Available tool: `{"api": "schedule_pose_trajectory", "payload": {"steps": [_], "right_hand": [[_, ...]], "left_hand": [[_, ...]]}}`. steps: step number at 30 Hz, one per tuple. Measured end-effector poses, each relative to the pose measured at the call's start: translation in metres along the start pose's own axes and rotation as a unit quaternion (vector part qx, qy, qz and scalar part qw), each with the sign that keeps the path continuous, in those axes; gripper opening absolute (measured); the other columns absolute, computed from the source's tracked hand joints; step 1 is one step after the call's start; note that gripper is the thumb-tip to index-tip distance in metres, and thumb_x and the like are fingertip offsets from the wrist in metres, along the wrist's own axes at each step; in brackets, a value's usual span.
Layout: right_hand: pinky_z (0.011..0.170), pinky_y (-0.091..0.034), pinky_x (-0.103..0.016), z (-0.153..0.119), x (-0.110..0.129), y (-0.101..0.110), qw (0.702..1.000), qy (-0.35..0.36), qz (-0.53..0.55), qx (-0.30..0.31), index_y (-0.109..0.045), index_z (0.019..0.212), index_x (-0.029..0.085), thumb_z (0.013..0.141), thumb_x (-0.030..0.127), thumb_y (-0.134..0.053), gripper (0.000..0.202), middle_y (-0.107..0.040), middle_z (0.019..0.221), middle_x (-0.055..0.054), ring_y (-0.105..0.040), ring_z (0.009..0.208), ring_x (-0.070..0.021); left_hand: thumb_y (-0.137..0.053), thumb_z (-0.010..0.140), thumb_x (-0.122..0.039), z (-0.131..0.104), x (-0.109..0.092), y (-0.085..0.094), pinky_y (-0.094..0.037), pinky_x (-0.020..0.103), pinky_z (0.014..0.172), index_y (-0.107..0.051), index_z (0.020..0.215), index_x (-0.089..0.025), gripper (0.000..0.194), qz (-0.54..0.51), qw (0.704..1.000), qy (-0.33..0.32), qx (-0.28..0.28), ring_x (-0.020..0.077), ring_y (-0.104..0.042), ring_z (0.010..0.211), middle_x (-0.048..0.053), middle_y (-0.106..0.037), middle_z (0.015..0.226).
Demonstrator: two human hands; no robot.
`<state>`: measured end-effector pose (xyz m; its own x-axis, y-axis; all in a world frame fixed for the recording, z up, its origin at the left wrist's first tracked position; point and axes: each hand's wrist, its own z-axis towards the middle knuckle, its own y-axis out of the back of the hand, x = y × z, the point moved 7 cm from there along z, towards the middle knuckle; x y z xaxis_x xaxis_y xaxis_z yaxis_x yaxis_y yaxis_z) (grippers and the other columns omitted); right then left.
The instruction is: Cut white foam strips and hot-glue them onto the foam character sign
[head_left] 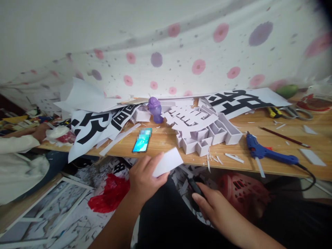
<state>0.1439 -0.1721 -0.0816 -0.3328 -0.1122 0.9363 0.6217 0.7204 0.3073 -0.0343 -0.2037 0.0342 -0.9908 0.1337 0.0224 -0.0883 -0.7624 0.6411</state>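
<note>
My left hand [145, 177] is closed on a white rectangular piece [169, 161], held just in front of the table's near edge. Lower right of it, my right hand [207, 200] grips a dark-handled tool [195, 186]; its far end is blurred. Past the hands on the wooden table stands a white box-like character structure [190, 141], with a cut-out white character [189, 119] lying over it. A lit phone [142, 140] lies to its left, near a purple figurine [155, 110].
A blue glue gun [272, 154], pencil [285, 137], scissors [297, 112] and white scraps are at right. Printed character sheets [93, 126] lie at left. Another person's sleeve [19, 145] is at far left. A red bag [111, 193] and a pink basket [241, 190] are below the table.
</note>
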Motion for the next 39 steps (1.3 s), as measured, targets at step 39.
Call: {"api": "schedule_pose_trajectory", "payload": {"steps": [39], "right_hand": [[0.059, -0.044, -0.023, -0.013, 0.003, 0.067, 0.839, -0.021, 0.506, -0.198, -0.054, 0.090, 0.013, 0.064, 0.040, -0.079, 0.045, -0.058, 0.075, -0.003, -0.054, 0.066, -0.0146]], "left_hand": [[-0.077, 0.046, -0.027, 0.004, -0.094, -0.038, -0.053, 0.033, 0.071, -0.056, 0.111, -0.028, 0.068, -0.323, 0.937, 0.074, 0.106, 0.0225, -0.061, 0.081, 0.004, -0.065, 0.093]]}}
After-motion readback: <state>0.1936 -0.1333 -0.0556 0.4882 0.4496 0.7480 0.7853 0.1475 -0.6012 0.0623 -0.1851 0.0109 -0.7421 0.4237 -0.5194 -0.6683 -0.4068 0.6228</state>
